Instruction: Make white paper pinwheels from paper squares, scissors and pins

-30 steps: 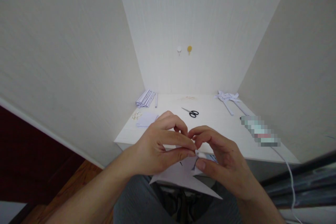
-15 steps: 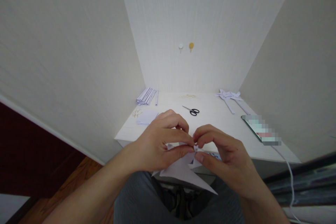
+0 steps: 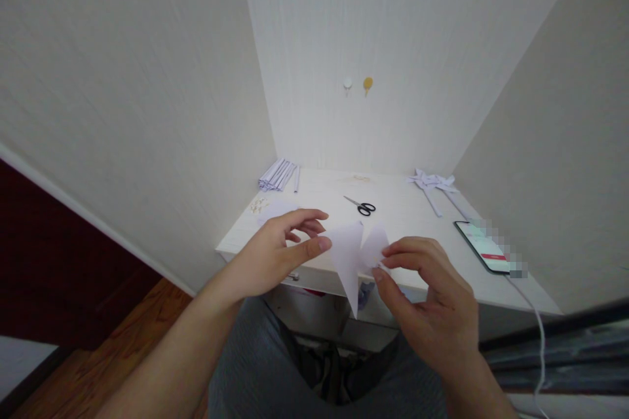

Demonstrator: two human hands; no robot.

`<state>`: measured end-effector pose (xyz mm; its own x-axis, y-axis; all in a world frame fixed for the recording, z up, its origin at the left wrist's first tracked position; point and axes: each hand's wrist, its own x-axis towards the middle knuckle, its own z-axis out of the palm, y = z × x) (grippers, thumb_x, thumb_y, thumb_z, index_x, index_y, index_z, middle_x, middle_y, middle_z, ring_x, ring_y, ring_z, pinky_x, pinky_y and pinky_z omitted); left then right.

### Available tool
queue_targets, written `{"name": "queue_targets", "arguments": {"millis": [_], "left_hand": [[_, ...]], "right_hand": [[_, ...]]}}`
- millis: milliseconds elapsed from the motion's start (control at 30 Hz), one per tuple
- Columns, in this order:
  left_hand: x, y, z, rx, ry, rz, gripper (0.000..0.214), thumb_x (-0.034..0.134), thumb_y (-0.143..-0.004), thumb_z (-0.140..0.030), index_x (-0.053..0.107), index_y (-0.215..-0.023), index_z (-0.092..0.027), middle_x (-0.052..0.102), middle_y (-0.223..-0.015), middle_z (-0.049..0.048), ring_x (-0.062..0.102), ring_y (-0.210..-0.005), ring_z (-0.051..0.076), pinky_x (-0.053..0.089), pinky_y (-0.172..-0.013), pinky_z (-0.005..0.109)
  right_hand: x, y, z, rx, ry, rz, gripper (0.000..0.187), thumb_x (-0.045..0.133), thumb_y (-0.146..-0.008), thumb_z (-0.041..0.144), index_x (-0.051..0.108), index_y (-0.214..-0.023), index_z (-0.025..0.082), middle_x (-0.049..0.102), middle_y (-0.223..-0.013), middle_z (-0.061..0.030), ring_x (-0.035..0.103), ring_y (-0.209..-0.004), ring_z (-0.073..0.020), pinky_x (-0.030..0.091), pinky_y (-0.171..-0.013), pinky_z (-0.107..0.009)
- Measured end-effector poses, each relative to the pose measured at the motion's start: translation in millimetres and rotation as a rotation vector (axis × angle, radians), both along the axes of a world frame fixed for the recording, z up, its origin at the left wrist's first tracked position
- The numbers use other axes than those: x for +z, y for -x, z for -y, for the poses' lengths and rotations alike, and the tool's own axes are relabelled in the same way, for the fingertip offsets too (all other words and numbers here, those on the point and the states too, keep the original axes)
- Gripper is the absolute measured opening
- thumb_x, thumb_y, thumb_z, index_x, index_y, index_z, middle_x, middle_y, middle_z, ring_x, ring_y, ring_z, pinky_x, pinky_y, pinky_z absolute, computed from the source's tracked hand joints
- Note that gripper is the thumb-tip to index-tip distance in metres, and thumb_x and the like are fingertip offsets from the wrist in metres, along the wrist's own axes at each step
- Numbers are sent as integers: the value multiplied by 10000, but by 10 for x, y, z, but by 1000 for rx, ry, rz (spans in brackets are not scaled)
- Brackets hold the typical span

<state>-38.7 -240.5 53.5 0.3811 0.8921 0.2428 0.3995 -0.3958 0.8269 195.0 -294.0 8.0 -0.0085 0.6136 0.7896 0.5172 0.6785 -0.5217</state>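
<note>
A white paper sheet [image 3: 346, 255] with cut, pointed flaps is held up over the front edge of the desk. My right hand [image 3: 432, 294] pinches its right side between thumb and fingers, beside a curved flap. At the left edge of the paper is my left hand [image 3: 280, 254], fingers apart and thumb stretched toward it. Whether that thumb touches the paper is hard to tell. Black-handled scissors [image 3: 364, 207] lie on the desk just beyond the paper.
The white desk [image 3: 314, 200] bears a bundle of paper sticks [image 3: 278, 175], small pale pieces [image 3: 258, 205] and paper sheets [image 3: 276, 209] on the left. Paper pinwheels on sticks [image 3: 431, 182] lie at the back right. A phone [image 3: 484, 245] with a white cable [image 3: 540, 340] is nearer.
The hands have moved apart, the left one leftward and out of its pinch. The paper has been raised and turned, with its flaps now spread. The view has shifted slightly.
</note>
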Motion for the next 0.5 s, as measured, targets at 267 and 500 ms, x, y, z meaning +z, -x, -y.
{"name": "queue_targets", "arguments": {"millis": [267, 500], "left_hand": [[-212, -237, 52, 57, 173, 231, 282, 693, -833, -285, 612, -1071, -157, 712, -891, 38, 624, -722, 126, 477, -651, 249], [-191, -298, 88, 109, -10, 182, 310, 709, -810, -257, 655, -1110, -197, 713, -1062, 59, 656, -887, 157, 507, -720, 262]], "right_hand": [[8, 78, -14, -21, -25, 88, 186, 705, -831, 90, 639, -935, 230, 657, -873, -54, 591, -880, -236, 486, -769, -411], [22, 109, 1, -15, -11, 99, 180, 697, -838, 104, 634, -938, 239, 660, -858, -48, 590, -863, -240, 483, -747, -407]]}}
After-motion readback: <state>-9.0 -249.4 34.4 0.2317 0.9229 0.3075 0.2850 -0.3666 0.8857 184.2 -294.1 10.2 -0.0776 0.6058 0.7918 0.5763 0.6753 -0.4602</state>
